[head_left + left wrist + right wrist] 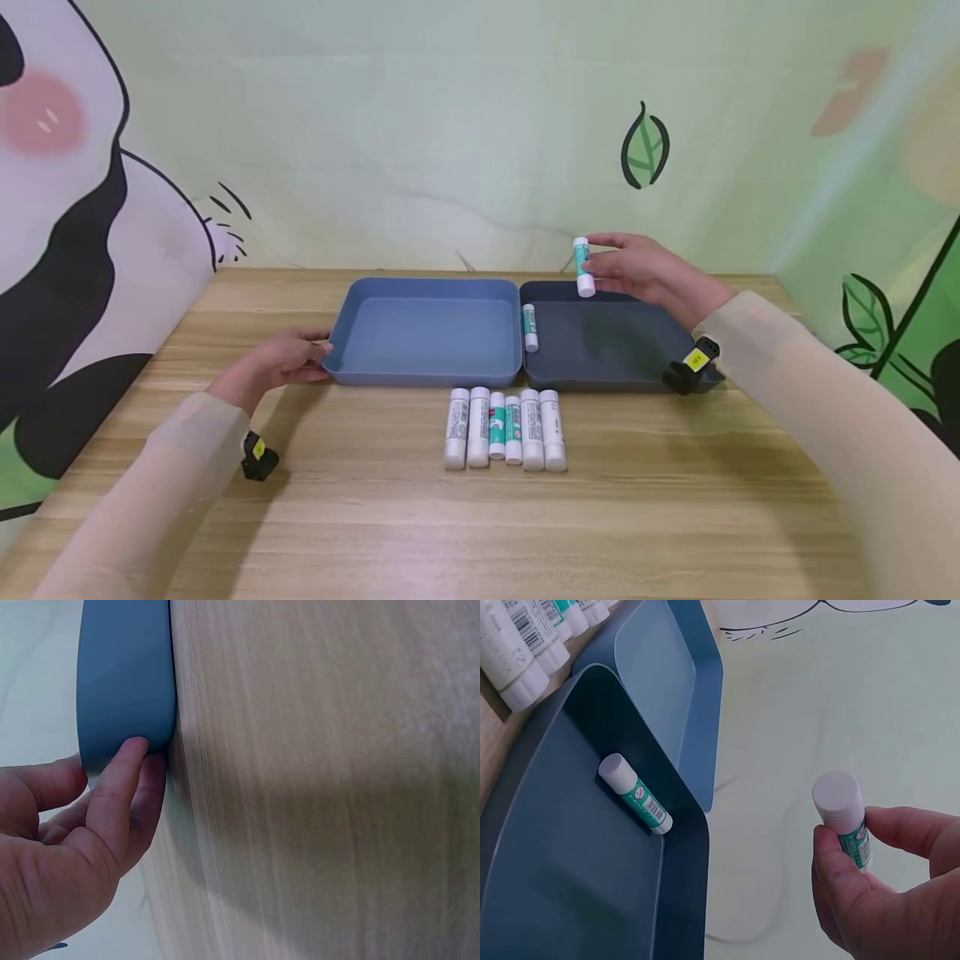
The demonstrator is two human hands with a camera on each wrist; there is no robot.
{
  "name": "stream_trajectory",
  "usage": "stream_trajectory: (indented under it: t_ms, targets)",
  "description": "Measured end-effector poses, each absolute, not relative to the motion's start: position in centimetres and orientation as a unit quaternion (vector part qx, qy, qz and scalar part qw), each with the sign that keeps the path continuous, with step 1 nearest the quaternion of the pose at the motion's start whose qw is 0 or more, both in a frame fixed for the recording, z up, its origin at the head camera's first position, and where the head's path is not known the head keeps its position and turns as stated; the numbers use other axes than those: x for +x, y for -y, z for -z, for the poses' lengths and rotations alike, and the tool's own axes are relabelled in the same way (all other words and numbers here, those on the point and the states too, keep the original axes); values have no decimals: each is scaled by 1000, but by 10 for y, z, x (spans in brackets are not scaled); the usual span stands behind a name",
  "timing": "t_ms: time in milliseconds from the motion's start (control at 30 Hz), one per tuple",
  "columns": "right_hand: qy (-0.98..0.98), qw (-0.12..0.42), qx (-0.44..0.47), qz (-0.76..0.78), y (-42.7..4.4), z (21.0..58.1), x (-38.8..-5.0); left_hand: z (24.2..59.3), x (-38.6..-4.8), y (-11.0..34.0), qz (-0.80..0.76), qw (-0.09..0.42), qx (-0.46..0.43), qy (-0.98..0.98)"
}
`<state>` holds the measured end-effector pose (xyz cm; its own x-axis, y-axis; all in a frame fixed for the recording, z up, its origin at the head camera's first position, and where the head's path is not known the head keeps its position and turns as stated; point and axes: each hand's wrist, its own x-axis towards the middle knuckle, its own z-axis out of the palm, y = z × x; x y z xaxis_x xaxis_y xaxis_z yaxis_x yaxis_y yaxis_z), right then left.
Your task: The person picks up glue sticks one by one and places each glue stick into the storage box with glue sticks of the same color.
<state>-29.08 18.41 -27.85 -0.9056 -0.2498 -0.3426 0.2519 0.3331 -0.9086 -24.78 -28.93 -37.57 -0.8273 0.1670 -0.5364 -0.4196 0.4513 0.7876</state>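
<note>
In the head view my right hand (637,267) is raised over the back of the dark grey tray (615,385). Between thumb and fingers it pinches a small glue stick (838,802), white with a green label, held nearly upright. A similar glue stick (530,327) lies inside that tray along its left wall. My left hand (288,357) grips the front left corner of the blue tray (427,379), its fingertips (133,746) against the outer wall. Nothing lies in the blue tray.
Several glue sticks (497,427), larger white ones and smaller green-labelled ones, lie side by side on the wooden table (360,517) in front of the trays. The two trays stand next to each other. A printed backdrop (420,133) rises behind the table.
</note>
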Motion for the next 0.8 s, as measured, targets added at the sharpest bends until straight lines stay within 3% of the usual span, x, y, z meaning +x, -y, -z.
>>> stream_trajectory:
  t_ms: [800]
  targets:
    - [-793,241,19,559,-157,319,-321,376,-246,290,-524,280,-78,-800]
